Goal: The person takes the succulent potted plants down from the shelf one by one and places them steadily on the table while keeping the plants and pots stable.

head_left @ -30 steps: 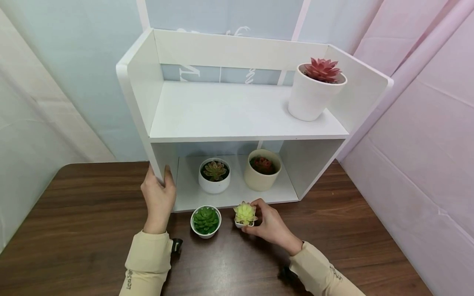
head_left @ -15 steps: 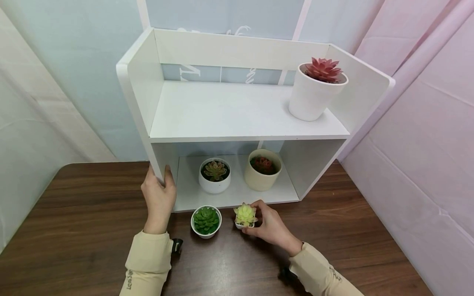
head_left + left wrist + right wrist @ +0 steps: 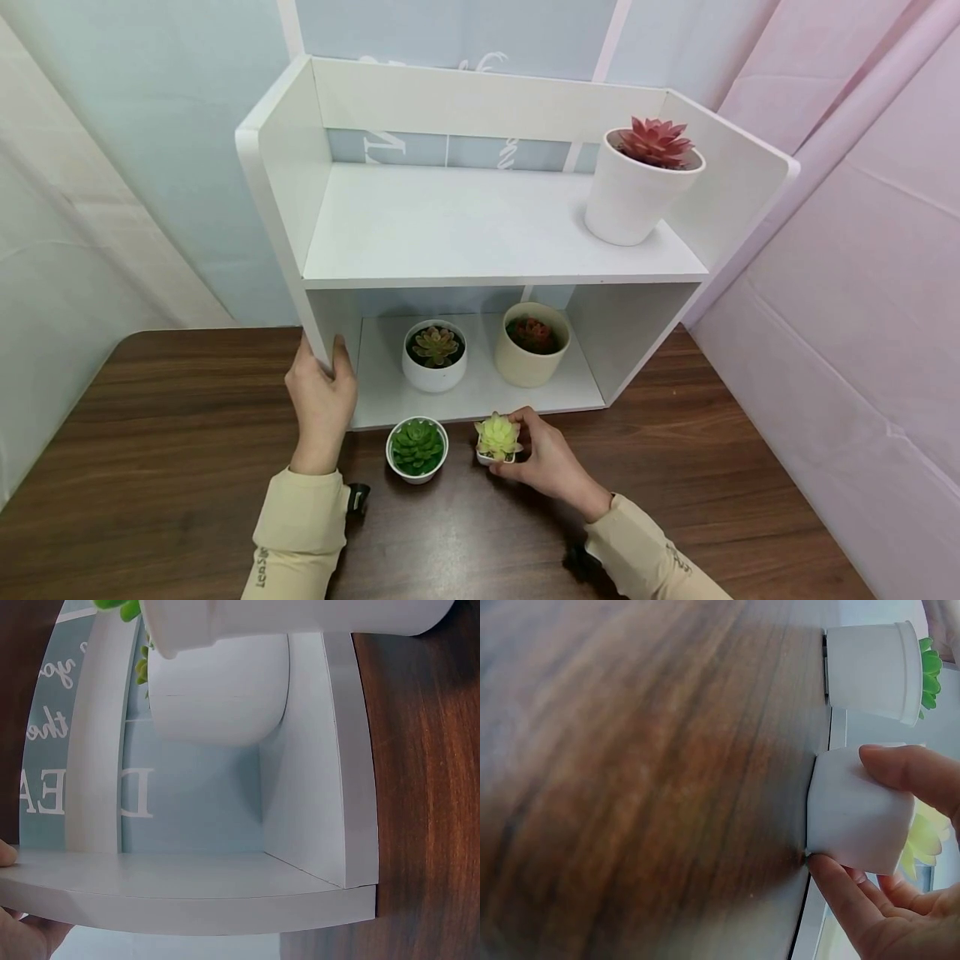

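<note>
My left hand (image 3: 322, 400) grips the front edge of the white shelf unit's (image 3: 281, 208) left side panel, thumb inside. In the left wrist view, only some fingers (image 3: 30, 934) show at that panel. My right hand (image 3: 551, 458) holds a small white pot (image 3: 859, 810) with a yellow-green succulent (image 3: 498, 435), thumb on one side and fingers on the other. That pot stands on the table just in front of the lower shelf. Left of it, a green succulent (image 3: 417, 447) in a round white pot (image 3: 870, 671) stands on the table, apart from both hands.
On the lower shelf stand a white pot (image 3: 433, 377) and a cream pot (image 3: 525, 362), both with succulents. A taller white pot (image 3: 633, 196) with a red succulent occupies the upper shelf's right end. Cloth hangs behind and beside the brown wooden table (image 3: 187, 467).
The yellow-green succulent and my right hand have shifted very slightly toward the table's front. My left hand and the shelf unit look unchanged.
</note>
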### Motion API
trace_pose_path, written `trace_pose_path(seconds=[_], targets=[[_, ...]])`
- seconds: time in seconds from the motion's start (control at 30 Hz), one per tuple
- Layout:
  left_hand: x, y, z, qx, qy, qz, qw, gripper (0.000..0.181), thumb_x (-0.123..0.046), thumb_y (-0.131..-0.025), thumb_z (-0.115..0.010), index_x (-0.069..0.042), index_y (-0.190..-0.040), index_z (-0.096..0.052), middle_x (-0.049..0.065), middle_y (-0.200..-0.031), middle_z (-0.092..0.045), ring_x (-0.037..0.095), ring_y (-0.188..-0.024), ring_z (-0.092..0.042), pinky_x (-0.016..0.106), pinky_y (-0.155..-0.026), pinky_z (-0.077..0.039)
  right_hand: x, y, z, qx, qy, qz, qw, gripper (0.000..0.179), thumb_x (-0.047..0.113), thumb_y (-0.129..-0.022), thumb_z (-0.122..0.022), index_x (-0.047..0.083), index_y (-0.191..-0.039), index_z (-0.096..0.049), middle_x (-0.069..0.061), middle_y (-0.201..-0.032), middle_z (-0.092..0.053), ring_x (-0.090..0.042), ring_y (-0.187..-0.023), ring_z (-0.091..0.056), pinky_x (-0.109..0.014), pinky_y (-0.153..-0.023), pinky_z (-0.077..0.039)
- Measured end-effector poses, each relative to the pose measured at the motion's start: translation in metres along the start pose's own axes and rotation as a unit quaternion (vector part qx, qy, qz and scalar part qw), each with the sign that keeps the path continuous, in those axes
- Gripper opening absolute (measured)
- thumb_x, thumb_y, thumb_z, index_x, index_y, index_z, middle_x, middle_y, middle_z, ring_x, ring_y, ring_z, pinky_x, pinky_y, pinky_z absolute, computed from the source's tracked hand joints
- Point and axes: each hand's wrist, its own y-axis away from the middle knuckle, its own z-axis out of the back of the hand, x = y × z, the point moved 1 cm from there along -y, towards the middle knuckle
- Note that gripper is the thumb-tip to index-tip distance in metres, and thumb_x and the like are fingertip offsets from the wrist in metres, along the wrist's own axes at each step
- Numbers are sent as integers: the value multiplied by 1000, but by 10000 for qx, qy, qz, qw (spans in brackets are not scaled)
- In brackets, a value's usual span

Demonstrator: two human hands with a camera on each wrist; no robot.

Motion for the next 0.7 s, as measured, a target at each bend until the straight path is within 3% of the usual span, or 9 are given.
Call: trace_pose_path(seconds=[0.7], targets=[[-2, 0, 0, 3, -6, 85, 10000, 31, -1, -92, -54, 7, -122, -57, 29, -116, -63, 44, -105, -61, 60, -83, -47, -2, 1, 0, 9, -29, 170, 9999, 55, 14, -68, -86, 6, -112, -53, -7, -103, -63, -18, -86, -65, -27, -72, -52]])
